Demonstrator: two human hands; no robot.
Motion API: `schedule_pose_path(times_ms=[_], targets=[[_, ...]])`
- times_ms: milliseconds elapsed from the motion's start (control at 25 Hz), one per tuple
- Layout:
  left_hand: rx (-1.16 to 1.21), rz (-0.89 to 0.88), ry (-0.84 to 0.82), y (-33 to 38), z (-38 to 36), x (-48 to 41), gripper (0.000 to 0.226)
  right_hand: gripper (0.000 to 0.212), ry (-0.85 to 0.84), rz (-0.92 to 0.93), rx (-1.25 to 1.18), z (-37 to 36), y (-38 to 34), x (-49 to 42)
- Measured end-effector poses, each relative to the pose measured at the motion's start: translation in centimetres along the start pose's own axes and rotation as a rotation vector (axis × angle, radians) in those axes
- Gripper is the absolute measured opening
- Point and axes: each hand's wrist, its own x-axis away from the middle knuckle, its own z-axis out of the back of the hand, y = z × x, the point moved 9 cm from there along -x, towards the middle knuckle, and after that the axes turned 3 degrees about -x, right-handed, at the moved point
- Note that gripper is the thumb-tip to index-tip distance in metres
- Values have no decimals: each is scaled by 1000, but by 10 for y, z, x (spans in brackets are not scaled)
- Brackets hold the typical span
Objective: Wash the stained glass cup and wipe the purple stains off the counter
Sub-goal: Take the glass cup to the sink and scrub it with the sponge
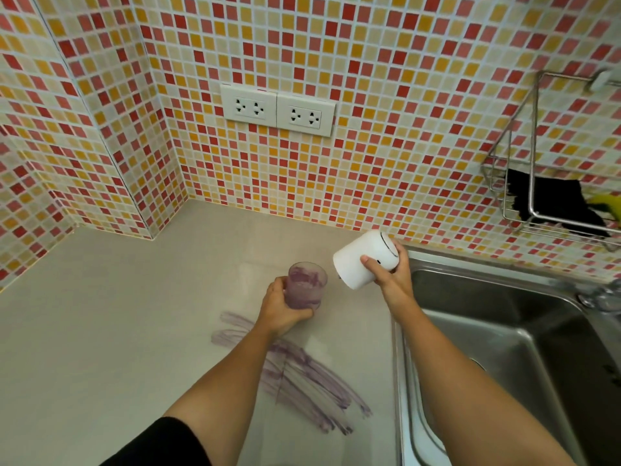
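Note:
My left hand (280, 309) grips a glass cup (306, 284) smeared purple inside, holding it just above the pale counter (117, 314). My right hand (391, 274) grips a white cylindrical container (364, 258), tilted on its side with its lower end toward the cup, a small gap between them. Purple streaks (312, 381) spread across the counter under my left forearm, partly hidden by it.
A steel sink (504, 331) lies to the right, its tap (601, 297) at the far right edge. A wire rack (544, 196) on the tiled wall holds a black cloth and something yellow. Two double sockets (277, 109) sit on the wall above the counter.

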Motion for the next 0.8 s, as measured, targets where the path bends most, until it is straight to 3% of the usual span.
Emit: schedule_pose_path(times_ms=[200,320,440,600,800], targets=[[47,9,28,2,16,2,75,58,107,-212,-52,30,54,20],[51,2,29,4,18,2,74,66,140,-267,-82,37,74,29],[57,-1,24,5,17,3,73,75,103,-341,-17,37,86,35],[65,-13,16,8,16,4,73,61,97,-377,-116,36,95,34],[58,-33,8,13,18,5,75,69,-20,-386,-74,26,96,32]])
